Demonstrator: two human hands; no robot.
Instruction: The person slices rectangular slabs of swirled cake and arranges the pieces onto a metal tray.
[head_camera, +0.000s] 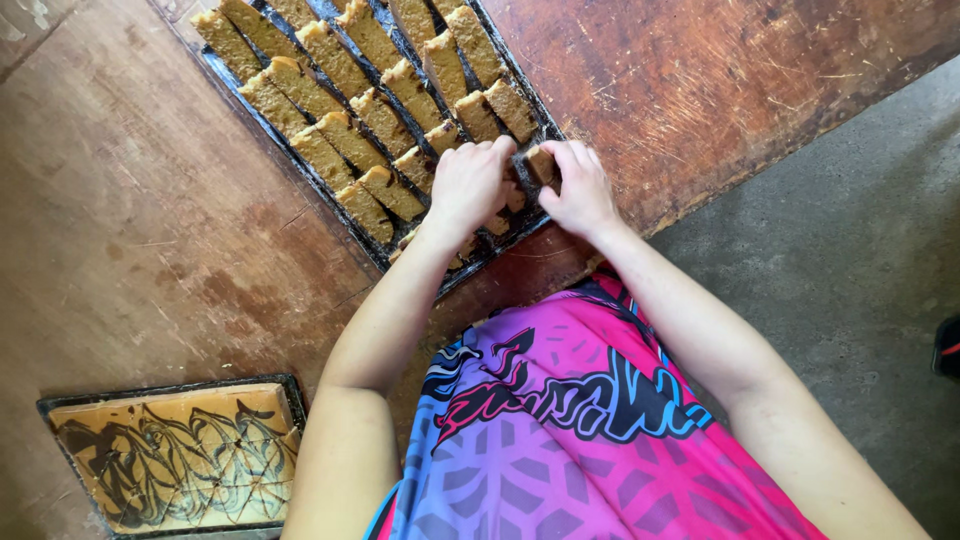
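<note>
Pink, purple and blue patterned cloth fills the near foreground, against a worn wooden table. On it lies a dark baking tray with rows of golden cake slices set on edge; a smaller pan of marbled cake sits apart, lower left. At the tray's near corner both hands meet — left hand pressed, fingers curled, on the slices, right hand pinching one brown slice.
</note>
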